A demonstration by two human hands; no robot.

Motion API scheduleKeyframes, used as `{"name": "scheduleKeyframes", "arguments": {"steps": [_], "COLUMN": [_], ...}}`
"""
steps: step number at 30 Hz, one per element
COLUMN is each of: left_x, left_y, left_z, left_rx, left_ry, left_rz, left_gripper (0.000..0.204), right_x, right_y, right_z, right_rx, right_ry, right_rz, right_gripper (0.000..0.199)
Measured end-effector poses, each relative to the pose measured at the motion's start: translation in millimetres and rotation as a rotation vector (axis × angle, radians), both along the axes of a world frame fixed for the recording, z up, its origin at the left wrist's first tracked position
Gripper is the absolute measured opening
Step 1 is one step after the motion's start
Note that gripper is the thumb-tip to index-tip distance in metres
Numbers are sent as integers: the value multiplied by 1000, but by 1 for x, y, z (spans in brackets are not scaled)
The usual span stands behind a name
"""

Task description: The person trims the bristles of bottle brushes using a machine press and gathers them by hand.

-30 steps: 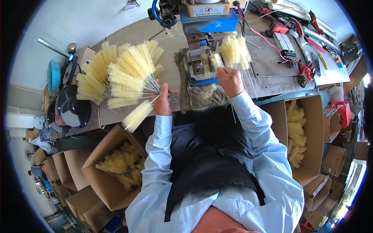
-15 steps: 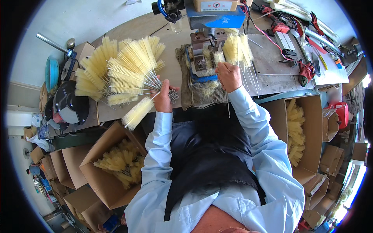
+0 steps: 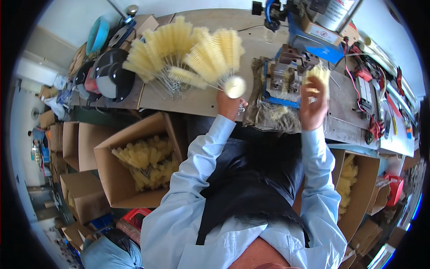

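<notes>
My left hand is closed around the wire handles of a bunch of bottle brushes with pale yellow bristles, held above the bench's front edge. One brush in the bunch points its round bristle end upward; the handle loops show beside my palm. My right hand, smeared by motion, is raised with its fingers apart beside the machine. Just behind its fingers are more yellow brushes, partly hidden by the hand. To their left stands the machine's metal clamp block in a blue frame.
More brushes lie fanned on the bench at the left, near a black-and-grey machine. A grey cloth lies under the clamp. Cardboard boxes with brushes stand at both sides. A person is at lower left.
The view has shifted, so the bench appears further right. My right hand's fingers have loosened from their pinch on a brush. A brush in my left hand's bunch now points its end upward.
</notes>
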State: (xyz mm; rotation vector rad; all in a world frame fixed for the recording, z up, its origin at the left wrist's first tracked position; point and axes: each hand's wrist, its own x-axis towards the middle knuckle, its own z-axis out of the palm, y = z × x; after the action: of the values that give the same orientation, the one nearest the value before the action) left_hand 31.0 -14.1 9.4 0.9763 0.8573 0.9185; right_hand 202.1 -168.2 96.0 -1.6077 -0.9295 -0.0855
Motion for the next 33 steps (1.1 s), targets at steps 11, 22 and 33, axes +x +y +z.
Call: {"name": "scheduleKeyframes", "arguments": {"steps": [11, 22, 33], "left_x": [-5, -16, -14], "left_y": [-7, 4, -3], "left_z": [-1, 0, 3], "left_rx": [425, 37, 48], "left_ry": [232, -89, -2], "left_rz": [-11, -80, -60], "left_gripper": [53, 44, 26], "right_x": [-99, -67, -28], "right_y": [71, -7, 23], "right_z": [9, -11, -16], "right_rx": [185, -122, -114], "right_ry": [386, 896, 1248], "right_rz": [488, 363, 417], "right_gripper": [26, 48, 43]}}
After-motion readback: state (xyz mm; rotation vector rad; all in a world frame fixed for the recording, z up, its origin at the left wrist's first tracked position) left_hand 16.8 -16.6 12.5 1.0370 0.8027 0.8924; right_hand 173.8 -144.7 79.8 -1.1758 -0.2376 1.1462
